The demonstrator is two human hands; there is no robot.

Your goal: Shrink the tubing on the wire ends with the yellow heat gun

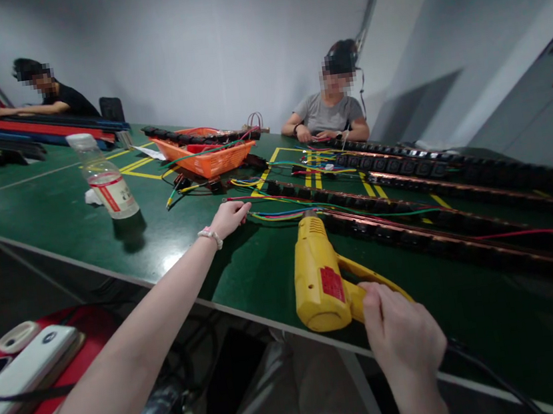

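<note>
From where I stand, the right hand, at the lower right of the frame, is curled into a fist round the handle of a yellow heat gun. The gun lies just right of centre, its body a smooth, rounded plastic barrel with a red label and a slotted, narrowing front. At mid-frame the left hand is nearly closed, fingers pinching the ends of thin coloured wires. These run to the gun's dark nozzle and a long black, ribbed strip edged with shiny copper. Above centre sits an orange lattice-sided plastic basket; left of it, a clear bottle stands on the glossy green tabletop.
</note>
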